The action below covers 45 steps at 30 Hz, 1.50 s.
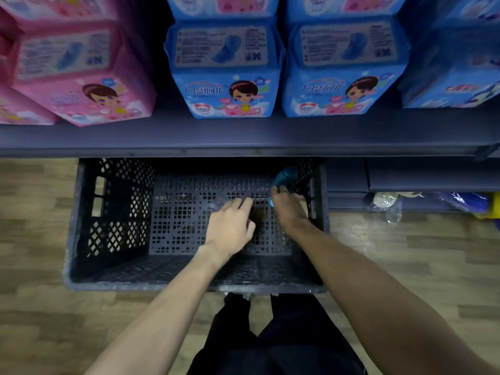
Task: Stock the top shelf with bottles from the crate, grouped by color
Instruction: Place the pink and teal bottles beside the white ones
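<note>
Down in the crate — right hand curled around a blue bottle at two o'clock, long axis toward twelve; left hand nearer centre, reaching a clear bottle — grip unclear.

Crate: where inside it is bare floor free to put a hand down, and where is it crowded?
The crate floor is bare from the left wall to the left hand, and along the near wall. The far right corner is crowded: the right hand holds a blue bottle there.
</note>
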{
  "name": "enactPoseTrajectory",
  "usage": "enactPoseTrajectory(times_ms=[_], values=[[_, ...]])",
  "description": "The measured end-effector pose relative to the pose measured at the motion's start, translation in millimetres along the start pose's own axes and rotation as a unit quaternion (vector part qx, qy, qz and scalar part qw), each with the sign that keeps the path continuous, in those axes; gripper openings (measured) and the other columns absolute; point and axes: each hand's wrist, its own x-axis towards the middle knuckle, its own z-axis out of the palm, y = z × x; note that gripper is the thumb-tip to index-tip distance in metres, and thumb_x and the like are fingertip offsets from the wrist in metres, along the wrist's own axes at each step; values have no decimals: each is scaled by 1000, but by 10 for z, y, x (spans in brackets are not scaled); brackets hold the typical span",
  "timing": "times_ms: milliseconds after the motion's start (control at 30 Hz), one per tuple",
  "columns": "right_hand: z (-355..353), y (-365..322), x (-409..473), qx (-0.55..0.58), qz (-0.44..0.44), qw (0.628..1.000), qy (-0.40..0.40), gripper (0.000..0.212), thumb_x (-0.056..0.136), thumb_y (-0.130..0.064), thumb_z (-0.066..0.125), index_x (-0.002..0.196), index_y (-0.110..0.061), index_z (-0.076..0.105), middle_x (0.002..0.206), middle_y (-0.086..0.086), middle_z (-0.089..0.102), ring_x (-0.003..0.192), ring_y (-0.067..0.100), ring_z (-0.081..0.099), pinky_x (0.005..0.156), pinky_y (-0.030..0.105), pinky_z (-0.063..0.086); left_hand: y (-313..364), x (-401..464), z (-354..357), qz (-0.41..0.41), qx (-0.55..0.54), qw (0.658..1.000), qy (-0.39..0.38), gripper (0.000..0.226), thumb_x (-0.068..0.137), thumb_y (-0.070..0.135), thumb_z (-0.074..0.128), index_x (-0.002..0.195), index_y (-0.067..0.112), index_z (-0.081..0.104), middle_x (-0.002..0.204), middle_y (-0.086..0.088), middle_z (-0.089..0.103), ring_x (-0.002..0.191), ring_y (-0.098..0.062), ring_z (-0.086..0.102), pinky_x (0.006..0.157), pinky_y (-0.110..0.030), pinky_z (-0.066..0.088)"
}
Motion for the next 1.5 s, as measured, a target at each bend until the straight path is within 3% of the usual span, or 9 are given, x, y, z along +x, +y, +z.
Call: enactPoseTrajectory(times_ms=[167,367,467,567,733,900,1033,1300,1500], values=[[155,-53,92,36,-18,998,55,47,88,0,54,132,-12,47,132,11,55,119,31,51,87,40,45,-128,-84,122,-38,-26,999,8,41,94,33,48,131,18,43,118,-4,56,108,-24,56,68,-34,48],[303,-88,132,77,-55,990,103,46,86,-1,58,129,-12,47,124,12,58,109,31,59,83,37,51,-258,-166,169,-51,-37,998,14,40,94,33,49,131,18,43,115,-3,57,104,-24,57,67,-34,46],[319,-46,230,109,-64,987,98,28,99,-11,43,126,-9,47,126,15,54,112,34,56,90,39,46,-297,-236,153,-48,-40,998,21,39,93,32,50,129,19,44,114,-2,57,104,-23,57,68,-34,48],[310,21,336,93,-70,989,94,40,105,-24,27,132,-5,51,131,20,54,119,35,51,97,39,40,-335,-329,135,-44,-48,997,44,37,91,30,51,125,18,46,107,-2,58,99,-22,57,64,-33,47],[140,-65,206,98,-32,989,105,26,91,-3,50,116,-9,50,109,16,63,94,33,63,69,33,43,-409,-446,102,-44,-55,996,55,35,91,30,51,123,16,47,106,-2,59,98,-22,57,64,-35,49],[-208,-124,-83,65,-43,987,139,29,86,-5,61,113,-10,51,102,14,65,86,36,66,60,35,45,-447,-440,-77,-30,-33,997,65,36,94,32,48,126,17,43,111,-3,56,101,-23,56,65,-33,47],[-415,-147,-364,93,-63,978,174,29,83,-7,65,107,-12,50,101,11,64,87,36,65,63,37,49,-427,-451,-299,-12,-27,996,87,39,93,33,47,128,16,41,114,-5,55,104,-25,54,67,-35,46],[-847,-227,-924,102,-85,967,216,33,83,-21,70,108,-16,49,104,6,64,92,35,64,65,36,41,-390,-591,-787,47,-26,988,147,35,91,31,50,122,17,44,103,-2,55,90,-22,54,56,-34,42],[-1159,-338,-1247,96,-108,953,265,34,83,-30,70,107,-19,48,106,5,66,95,34,64,70,38,46,-354,-712,-1110,89,-6,977,195,35,88,31,51,119,16,45,100,-1,55,90,-23,55,55,-33,40]])
